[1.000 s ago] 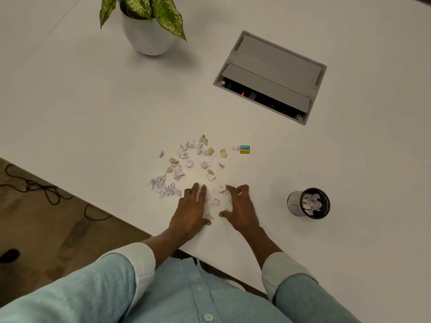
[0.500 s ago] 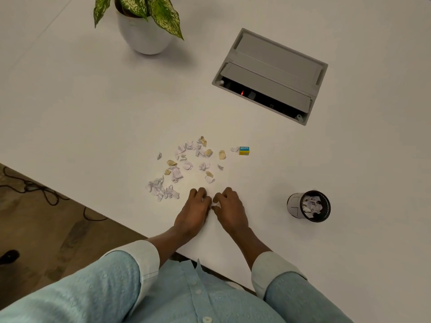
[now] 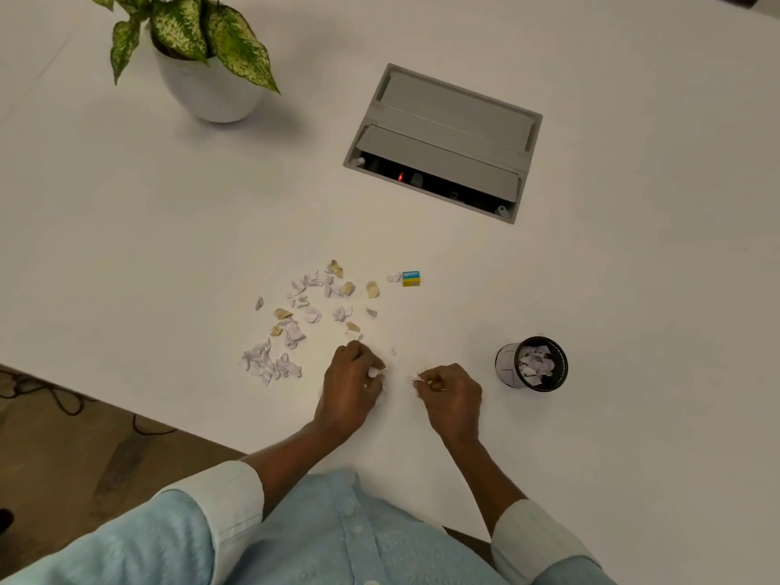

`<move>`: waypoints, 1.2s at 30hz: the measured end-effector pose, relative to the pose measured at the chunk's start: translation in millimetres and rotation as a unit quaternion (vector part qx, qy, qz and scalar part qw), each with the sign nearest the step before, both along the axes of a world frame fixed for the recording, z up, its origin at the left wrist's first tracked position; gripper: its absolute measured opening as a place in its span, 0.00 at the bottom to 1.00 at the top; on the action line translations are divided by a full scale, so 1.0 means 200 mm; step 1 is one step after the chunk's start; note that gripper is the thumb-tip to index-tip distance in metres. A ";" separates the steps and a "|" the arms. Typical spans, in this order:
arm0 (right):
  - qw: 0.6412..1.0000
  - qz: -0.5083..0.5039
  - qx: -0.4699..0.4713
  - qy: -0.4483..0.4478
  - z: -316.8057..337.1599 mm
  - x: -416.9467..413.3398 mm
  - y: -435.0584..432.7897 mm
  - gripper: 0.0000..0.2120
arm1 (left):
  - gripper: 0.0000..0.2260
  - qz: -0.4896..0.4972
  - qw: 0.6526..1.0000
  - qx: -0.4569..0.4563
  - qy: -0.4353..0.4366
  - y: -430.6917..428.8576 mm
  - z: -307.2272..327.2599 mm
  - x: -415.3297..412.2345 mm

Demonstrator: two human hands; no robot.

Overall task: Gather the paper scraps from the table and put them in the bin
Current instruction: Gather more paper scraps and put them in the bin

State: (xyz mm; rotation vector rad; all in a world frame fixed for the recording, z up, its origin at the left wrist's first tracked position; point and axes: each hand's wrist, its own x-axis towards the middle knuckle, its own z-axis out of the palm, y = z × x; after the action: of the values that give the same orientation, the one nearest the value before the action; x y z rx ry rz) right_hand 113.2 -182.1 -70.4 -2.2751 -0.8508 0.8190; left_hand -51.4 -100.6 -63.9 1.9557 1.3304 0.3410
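Observation:
Several white and tan paper scraps (image 3: pixel 304 318) lie scattered on the white table (image 3: pixel 126 230), just beyond my hands. My left hand (image 3: pixel 352 384) is curled and holds white scraps, with bits showing at the fingertips. My right hand (image 3: pixel 449 390) is curled too and pinches a small white scrap at its fingertips. A small black mesh bin (image 3: pixel 532 365) with scraps inside stands to the right of my right hand, a short gap apart.
A small blue and yellow box (image 3: pixel 410 278) sits at the scraps' far right. A grey cable hatch (image 3: pixel 443 141) is set into the table behind. A potted plant (image 3: pixel 202 57) stands at the far left. The table's edge runs diagonally at my left.
My hands swept inward over the near scraps, met, then curled and drew apart with scraps in them. The right hand has shifted toward the bin.

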 end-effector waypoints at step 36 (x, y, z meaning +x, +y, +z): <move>0.973 -0.179 0.044 -0.140 0.37 0.70 -0.24 0.16 | 0.22 -0.243 0.967 0.019 -0.079 -0.11 0.32 1.04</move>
State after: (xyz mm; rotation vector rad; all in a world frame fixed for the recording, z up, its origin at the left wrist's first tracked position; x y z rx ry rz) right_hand 253.2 -230.5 4.1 -2.3977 -0.5525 0.2990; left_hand 157.4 -122.6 -0.2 2.1579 0.7146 0.2741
